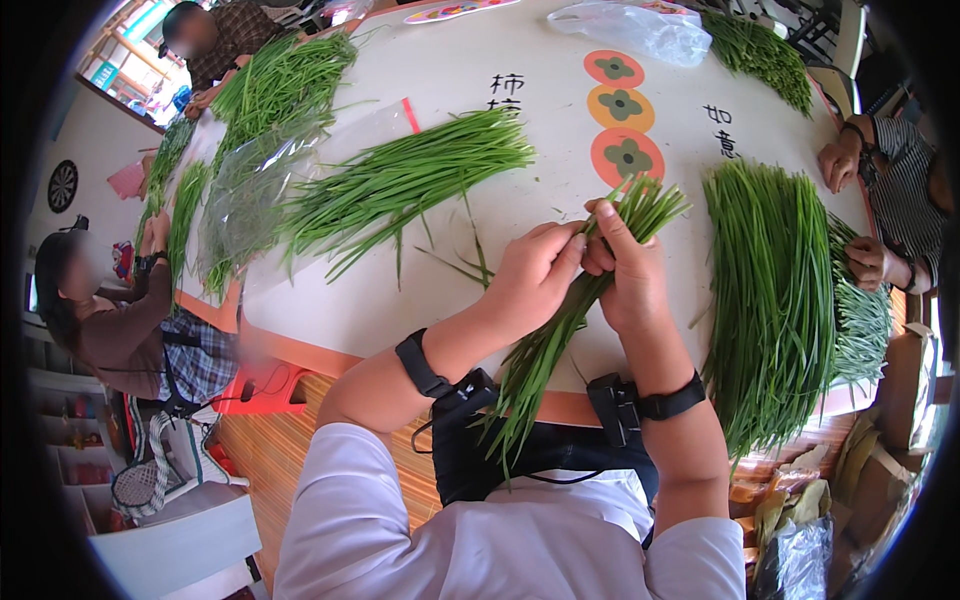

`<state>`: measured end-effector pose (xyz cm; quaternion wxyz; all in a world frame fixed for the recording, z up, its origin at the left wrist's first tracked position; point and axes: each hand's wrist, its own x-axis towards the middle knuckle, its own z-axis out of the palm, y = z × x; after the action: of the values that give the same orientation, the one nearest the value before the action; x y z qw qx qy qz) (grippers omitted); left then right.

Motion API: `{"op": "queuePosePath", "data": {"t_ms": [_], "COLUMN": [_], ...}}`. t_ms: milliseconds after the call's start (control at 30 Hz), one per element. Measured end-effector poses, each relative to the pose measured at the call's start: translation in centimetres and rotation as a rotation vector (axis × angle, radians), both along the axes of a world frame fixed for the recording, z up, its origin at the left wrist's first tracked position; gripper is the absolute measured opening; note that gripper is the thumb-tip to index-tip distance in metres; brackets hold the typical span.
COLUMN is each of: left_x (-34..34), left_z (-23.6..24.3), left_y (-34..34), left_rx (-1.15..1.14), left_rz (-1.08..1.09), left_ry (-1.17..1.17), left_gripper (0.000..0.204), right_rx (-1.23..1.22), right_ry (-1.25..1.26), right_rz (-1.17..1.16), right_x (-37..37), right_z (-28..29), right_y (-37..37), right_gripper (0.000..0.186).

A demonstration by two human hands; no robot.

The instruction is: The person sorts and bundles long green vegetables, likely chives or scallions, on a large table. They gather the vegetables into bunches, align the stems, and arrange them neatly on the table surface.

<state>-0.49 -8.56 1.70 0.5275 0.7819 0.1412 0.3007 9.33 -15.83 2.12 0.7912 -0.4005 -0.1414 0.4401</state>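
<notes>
Chives, a slim bunch of long green stalks (560, 330), sit gathered between both hands above the near edge of the pale table (400, 300), tips pointing up and away, cut ends hanging toward the lap. The left hand (530, 285) wraps around the middle of the bunch, fingers curled shut on it, seemingly to keep the stalks aligned; the right hand (625, 275) closes on the upper part, thumb and fingers pinching near the tips. A big sorted heap of chives (775, 300) lies to the right, another pile (400, 185) to the left beside a clear plastic sheet (250, 195). Three round orange stickers with green flower shapes (620, 105) run down the tabletop, dark written characters on either side of them; a crumpled clear bag (640, 28) lies at the far edge
</notes>
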Motion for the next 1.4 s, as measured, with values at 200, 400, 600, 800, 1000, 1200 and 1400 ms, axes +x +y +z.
{"op": "queuePosePath", "data": {"t_ms": [200, 400, 600, 800, 1000, 1200, 1400], "left_x": [-0.1, -1.5, -1.5, -0.7, -0.4, -0.3, 0.2], "left_z": [-0.9, 0.7, 0.8, -1.7, -1.9, -1.7, -0.1], "left_y": [0.3, 1.5, 5.3, 10.6, 10.8, 10.6, 5.3], "left_rx": [0.184, 0.011, 0.156, 0.939, 0.968, 0.959, 0.452], "left_rz": [0.024, -0.219, 0.328, 0.537, 0.549, 0.558, 0.321], "left_ry": [0.051, 0.174, 0.154, 0.273, 0.316, 0.143, -0.137], "left_gripper": [0.019, 0.023, 0.013, 0.018, 0.011, 0.011, 0.007], "right_rx": [-0.106, 0.225, 0.301, 0.137, 0.044, 0.004, -0.039], "right_ry": [-0.092, 0.432, 0.636, 0.506, 0.459, 0.427, 0.167], "right_rz": [-0.188, -0.117, 0.058, 0.145, 0.078, 0.078, 0.07], "right_x": [-0.3, 3.6, 5.6, 3.6, 3.2, 3.0, 1.1], "right_z": [0.5, 0.0, -0.2, 0.6, 0.2, -0.4, 0.3], "right_y": [0.1, -1.0, -1.9, -1.2, -0.9, -0.8, -0.3], "right_gripper": [0.02, 0.017, 0.012, 0.007, 0.012, 0.015, 0.013]}}
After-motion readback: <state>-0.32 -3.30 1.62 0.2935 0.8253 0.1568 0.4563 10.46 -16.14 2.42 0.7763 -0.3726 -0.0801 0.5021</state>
